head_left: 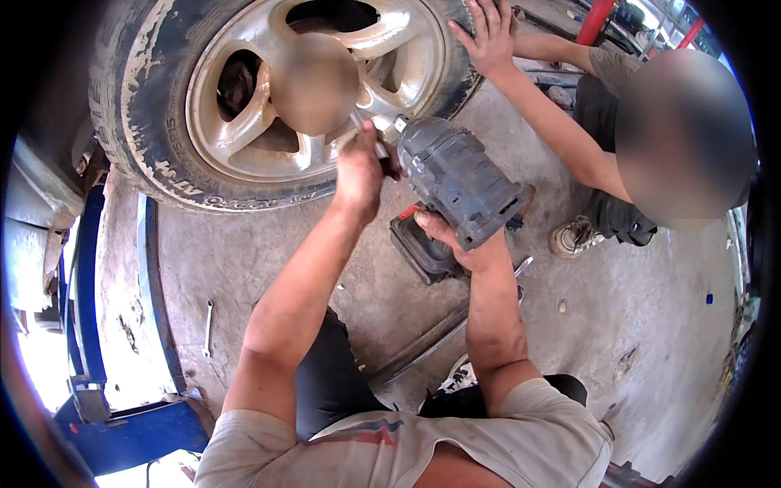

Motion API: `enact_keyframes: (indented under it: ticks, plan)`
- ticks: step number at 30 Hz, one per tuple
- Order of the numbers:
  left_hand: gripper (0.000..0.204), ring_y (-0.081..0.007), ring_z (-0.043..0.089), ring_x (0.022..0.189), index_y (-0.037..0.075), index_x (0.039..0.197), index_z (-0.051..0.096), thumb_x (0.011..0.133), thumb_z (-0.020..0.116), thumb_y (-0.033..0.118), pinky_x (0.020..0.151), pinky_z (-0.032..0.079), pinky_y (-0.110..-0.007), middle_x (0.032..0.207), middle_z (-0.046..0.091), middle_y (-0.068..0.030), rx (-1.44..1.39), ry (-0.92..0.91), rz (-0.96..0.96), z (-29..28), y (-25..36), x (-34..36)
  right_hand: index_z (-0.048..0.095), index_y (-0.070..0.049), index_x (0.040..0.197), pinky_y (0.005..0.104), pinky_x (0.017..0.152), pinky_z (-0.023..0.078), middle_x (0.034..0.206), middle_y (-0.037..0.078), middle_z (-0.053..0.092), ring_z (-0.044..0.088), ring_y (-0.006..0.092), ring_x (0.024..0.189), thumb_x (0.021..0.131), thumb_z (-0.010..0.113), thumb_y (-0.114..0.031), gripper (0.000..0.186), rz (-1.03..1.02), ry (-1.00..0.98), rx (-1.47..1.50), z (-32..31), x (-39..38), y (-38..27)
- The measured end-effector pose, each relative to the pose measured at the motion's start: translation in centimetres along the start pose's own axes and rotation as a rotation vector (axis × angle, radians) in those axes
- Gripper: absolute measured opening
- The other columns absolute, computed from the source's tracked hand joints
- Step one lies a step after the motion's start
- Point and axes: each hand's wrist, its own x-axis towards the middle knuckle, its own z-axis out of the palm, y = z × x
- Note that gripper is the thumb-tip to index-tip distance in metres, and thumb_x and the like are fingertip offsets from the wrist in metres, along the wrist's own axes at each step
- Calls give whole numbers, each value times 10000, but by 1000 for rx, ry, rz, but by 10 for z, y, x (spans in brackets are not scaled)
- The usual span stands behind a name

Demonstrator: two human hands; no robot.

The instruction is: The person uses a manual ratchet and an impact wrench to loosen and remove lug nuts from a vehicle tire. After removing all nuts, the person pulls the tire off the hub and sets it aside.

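My right hand (465, 246) is closed round the handle of a dark grey cordless impact wrench (462, 180). The tool's square drive tip points up and left toward the wheel. Below its body shows the battery end (425, 250), with a red patch. My left hand (358, 172) is closed on a slim silver socket (380, 148), close beside the front of the wrench but apart from its drive tip. Both hands are in front of a muddy wheel (244, 134) with a silver spoked rim. A blurred patch covers the hub, so the lug nuts there are hidden.
At the right a co-worker crouches, one hand (492, 41) on the tyre's edge. A combination wrench (208, 328) lies on the concrete floor at left, near a blue lift arm (134, 435). A long metal bar (427, 350) lies between my legs.
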Motion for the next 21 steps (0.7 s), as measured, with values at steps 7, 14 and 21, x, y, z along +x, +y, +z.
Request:
enact_keyframes:
  ticks: [7,14,21]
  plan:
    - [284,-180,361,529,77,817,437,970,348,298,536,335,-298,562,378,-34,-79,-6,17,-3,47,-4,592,-58,1034,384,827,452,991,94,628,583,290,927,724,727,-297,414,-2,8,22,-5,-6,8]
    - [293,-145,333,513,119,800,451,975,341,327,526,294,-275,552,348,-7,-197,-5,23,-15,52,17,585,-53,1047,379,850,450,1013,105,625,582,284,950,734,713,-304,421,95,-105,118,0,-3,16]
    - [319,-115,288,474,126,799,458,982,309,340,540,289,-269,526,303,21,-442,-235,15,-27,55,19,578,-51,1072,375,878,441,1048,121,616,572,286,981,722,723,-269,438,7,-88,46,3,3,20]
